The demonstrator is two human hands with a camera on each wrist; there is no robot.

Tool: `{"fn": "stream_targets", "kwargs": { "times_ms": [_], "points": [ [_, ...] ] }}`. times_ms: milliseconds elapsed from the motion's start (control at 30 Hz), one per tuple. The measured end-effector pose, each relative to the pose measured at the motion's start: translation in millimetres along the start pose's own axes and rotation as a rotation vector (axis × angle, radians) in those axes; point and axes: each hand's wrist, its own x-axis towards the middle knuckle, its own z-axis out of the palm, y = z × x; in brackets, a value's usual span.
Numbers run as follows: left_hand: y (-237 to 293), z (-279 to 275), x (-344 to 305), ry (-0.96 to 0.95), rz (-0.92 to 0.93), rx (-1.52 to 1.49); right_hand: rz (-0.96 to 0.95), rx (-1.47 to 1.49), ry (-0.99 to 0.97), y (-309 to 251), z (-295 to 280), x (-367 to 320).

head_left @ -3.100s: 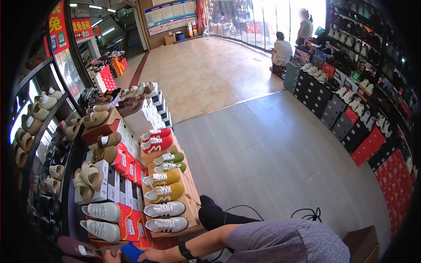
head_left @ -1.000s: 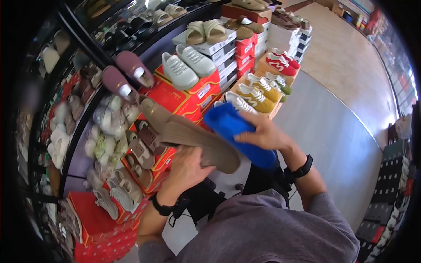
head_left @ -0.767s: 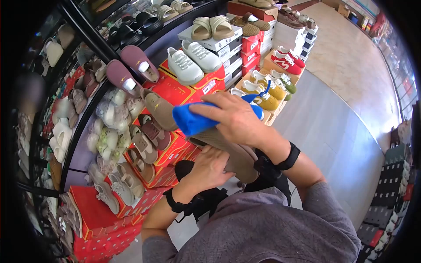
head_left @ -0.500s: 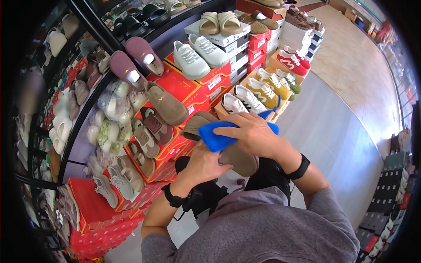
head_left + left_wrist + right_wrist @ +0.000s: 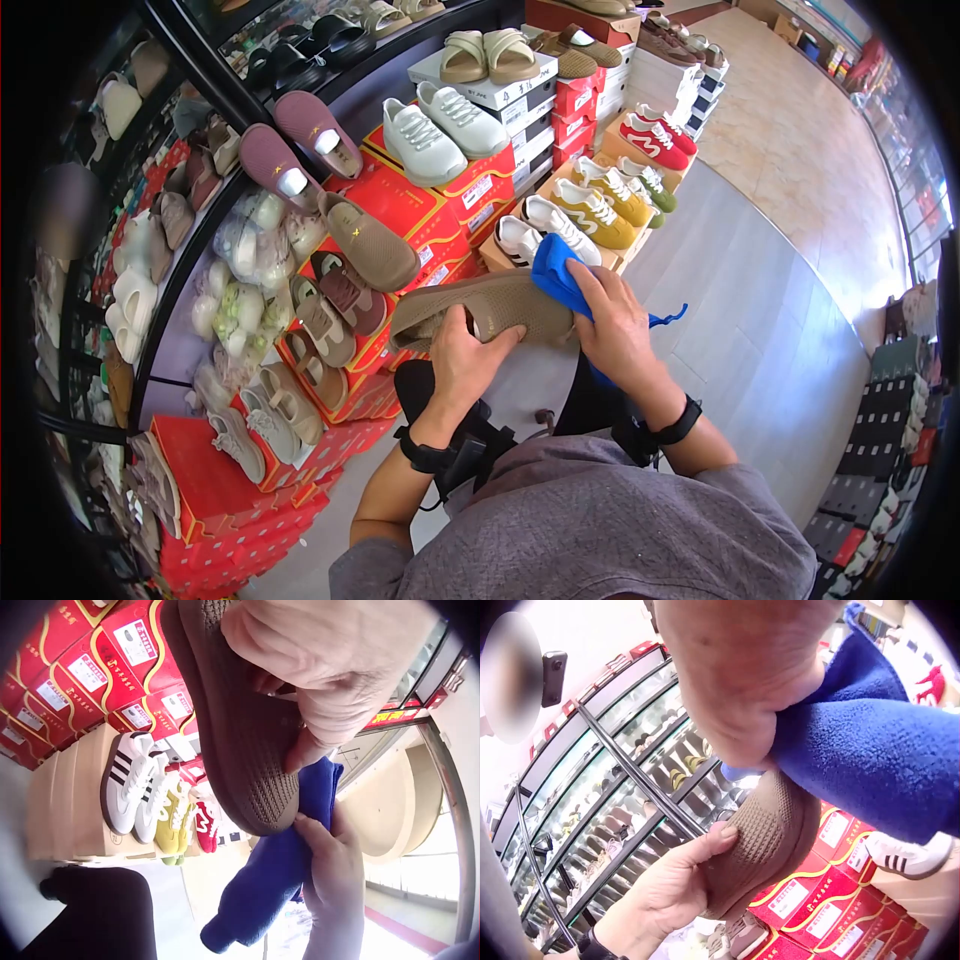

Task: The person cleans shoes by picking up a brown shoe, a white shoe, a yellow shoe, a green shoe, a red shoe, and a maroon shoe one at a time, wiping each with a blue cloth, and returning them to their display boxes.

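A taupe knit slip-on shoe is held above the person's lap, its opening towards the left and its toe to the right. The left hand grips it at the opening, thumb on the knit upper. At the toe end, the right hand holds a bunched blue cloth against the shoe. In the right wrist view the cloth hangs in thick folds beside the toe. A like taupe shoe rests on the red boxes at the left.
Red shoeboxes stacked at the left bear mauve slip-ons and white sneakers. Cardboard boxes beyond the hands carry yellow sneakers and red ones. Grey floor stretches off to the right.
The head view has swung from the shop floor down to the hands. The shoe has turned from sole showing to upper showing, and the cloth has moved from its middle to the toe.
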Motion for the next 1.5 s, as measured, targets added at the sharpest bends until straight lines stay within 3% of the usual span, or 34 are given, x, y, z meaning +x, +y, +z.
{"fn": "stream_targets", "kwargs": {
  "times_ms": [67, 267, 400, 467, 600, 833, 900, 967, 1033, 1167, 1267, 1500],
  "points": [
    [0, 7, -1, 0.054, -0.096, -0.083, -0.026, -0.081, 0.025, -2, 7, 5],
    [-4, 25, 1, 0.162, -0.078, -0.165, -0.227, -0.264, 0.102, -22, 16, 22],
    [-2, 24, 4, 0.120, -0.149, -0.061, -0.226, -0.146, 0.062, -34, 24, 18],
    [-18, 31, 6, 0.043, -0.069, -0.369, -0.283, -0.055, 0.038, -36, 31, 14],
    [-37, 36, 3, -0.022, 0.041, -0.487, -0.295, 0.057, -0.041, -46, 27, 7],
    [-54, 27, -9, -0.111, -0.133, -0.883, -0.303, 0.370, -0.208, -31, 18, 4],
    [-28, 21, -5, -0.033, -0.414, -1.226, -0.349, 0.478, -0.034, -22, 16, 14],
    [-34, 23, -5, -0.067, -0.351, -1.190, -0.290, 0.440, 0.046, -19, 7, 23],
    [-24, 18, -5, -0.075, -0.419, -1.281, -0.236, 0.286, 0.292, -18, 1, 33],
    [-11, 16, -7, -0.088, -0.424, -1.327, -0.240, 0.130, 0.321, -14, 14, 44],
    [-16, 15, -8, -0.086, -0.553, -1.463, -0.261, 0.030, 0.352, -12, 26, 39],
    [-17, 21, -9, -0.043, -0.639, -1.518, -0.247, 0.001, 0.287, -15, 39, 20]
  ]
}}
